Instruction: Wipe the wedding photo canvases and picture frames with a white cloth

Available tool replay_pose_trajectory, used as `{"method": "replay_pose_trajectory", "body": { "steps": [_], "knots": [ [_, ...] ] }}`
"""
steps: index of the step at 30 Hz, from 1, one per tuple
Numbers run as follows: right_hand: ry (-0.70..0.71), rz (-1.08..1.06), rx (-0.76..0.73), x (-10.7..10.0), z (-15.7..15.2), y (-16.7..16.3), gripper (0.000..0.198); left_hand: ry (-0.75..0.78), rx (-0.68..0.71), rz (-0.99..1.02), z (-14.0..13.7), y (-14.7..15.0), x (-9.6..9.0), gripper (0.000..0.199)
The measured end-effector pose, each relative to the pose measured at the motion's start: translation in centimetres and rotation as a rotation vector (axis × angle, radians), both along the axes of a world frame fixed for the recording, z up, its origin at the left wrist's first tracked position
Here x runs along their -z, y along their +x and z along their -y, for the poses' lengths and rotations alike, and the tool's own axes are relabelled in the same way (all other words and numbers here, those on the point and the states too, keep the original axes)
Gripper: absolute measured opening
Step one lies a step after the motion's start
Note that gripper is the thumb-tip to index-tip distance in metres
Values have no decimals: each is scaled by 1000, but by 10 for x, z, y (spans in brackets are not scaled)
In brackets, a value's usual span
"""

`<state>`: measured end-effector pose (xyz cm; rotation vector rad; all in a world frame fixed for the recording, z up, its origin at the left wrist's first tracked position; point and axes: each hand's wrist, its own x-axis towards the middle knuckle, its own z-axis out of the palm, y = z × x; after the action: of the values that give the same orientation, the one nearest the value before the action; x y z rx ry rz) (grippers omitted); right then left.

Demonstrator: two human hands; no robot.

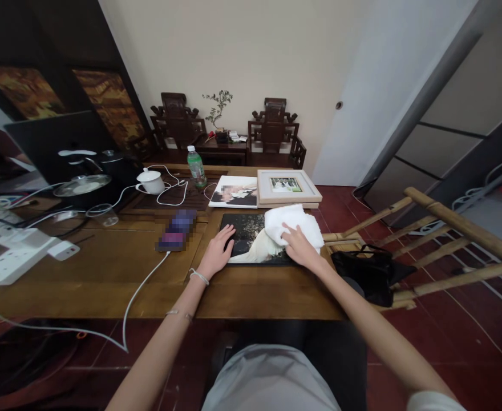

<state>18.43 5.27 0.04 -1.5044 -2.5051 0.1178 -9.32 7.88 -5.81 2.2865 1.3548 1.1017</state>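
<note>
A dark photo panel [245,231] with a pale dress pictured on it lies flat on the wooden table [259,291] in front of me. My left hand [219,251] rests on the panel's left edge, its fingers stretched out and holding nothing. Over at the panel's right side, a folded white cloth [291,218] covers part of the picture. My right hand [302,246] grips the cloth's near side and presses it against the panel, with the fingertips partly sunk into the fabric.
Behind the panel lie a wood-framed picture [311,185] and a white-edged photo print [229,191]. To the left are a phone [176,231] on a cable, a green-labelled bottle [196,166], a lidded white cup [151,181] and a power strip [15,257]. A bamboo chair [448,222] stands right.
</note>
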Motion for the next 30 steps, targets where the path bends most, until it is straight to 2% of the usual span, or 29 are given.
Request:
{"method": "replay_pose_trajectory", "body": {
  "steps": [5,8,11,18,22,26,30],
  "knots": [
    [-44,-65,-116,3,73,-5,41,-3,-11,-15,1,1,-1,39],
    [-61,-108,-149,1,93,-4,39,-6,-9,-12,1,1,-2,39],
    [-50,-131,-134,-2,80,2,37,-8,-11,-2,1,2,-3,38],
    [25,-107,33,-4,-21,17,32,-15,-11,-2,-1,0,0,38],
    [46,-95,55,-6,-55,21,34,-4,-7,-3,-1,-1,0,38],
    [41,-73,5,-1,-42,21,40,-8,-4,7,-1,0,0,38],
    [16,-41,-77,5,12,21,44,5,-3,11,0,2,0,38]
  ]
}}
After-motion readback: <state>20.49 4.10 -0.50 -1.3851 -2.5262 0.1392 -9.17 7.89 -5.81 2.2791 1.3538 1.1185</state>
